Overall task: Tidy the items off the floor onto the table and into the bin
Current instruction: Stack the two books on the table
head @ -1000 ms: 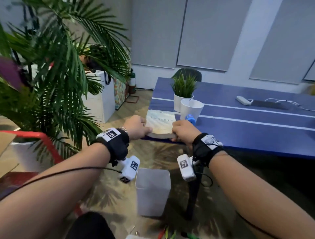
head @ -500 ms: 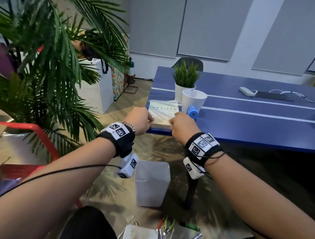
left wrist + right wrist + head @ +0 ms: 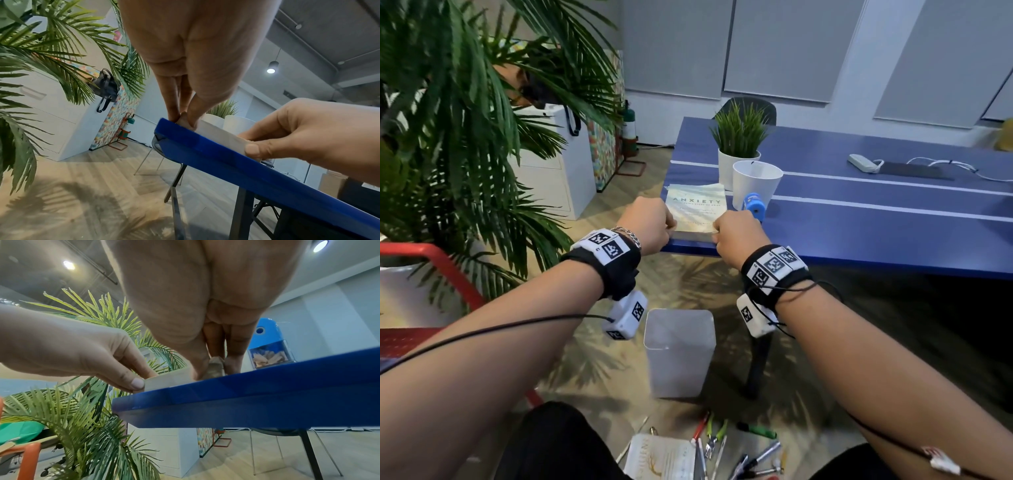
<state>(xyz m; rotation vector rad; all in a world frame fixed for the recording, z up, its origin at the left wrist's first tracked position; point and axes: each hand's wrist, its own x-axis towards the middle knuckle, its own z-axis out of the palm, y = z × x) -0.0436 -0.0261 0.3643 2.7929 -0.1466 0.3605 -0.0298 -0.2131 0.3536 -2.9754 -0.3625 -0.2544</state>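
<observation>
A pale book (image 3: 697,209) titled ANXIETY lies flat on the near left corner of the blue table (image 3: 859,233). My left hand (image 3: 669,228) pinches its near left corner and my right hand (image 3: 717,233) pinches its near right corner. In the left wrist view the book's page edge (image 3: 220,136) rests on the table edge (image 3: 246,170). A translucent white bin (image 3: 679,353) stands on the floor below my wrists. By my knees on the floor lie a second book (image 3: 661,457), several pens (image 3: 753,459), pliers (image 3: 714,437) and a green marker (image 3: 756,430).
Just beyond the book stand a white cup (image 3: 756,181), a blue sharpener (image 3: 754,205) and a small potted plant (image 3: 738,140). A big palm (image 3: 465,120) and a red chair (image 3: 431,263) crowd the left. A black table leg (image 3: 756,370) stands right of the bin.
The book has slid from overhanging the table edge to lying flat further onto the table. Both hands went with it and still hold its near corners.
</observation>
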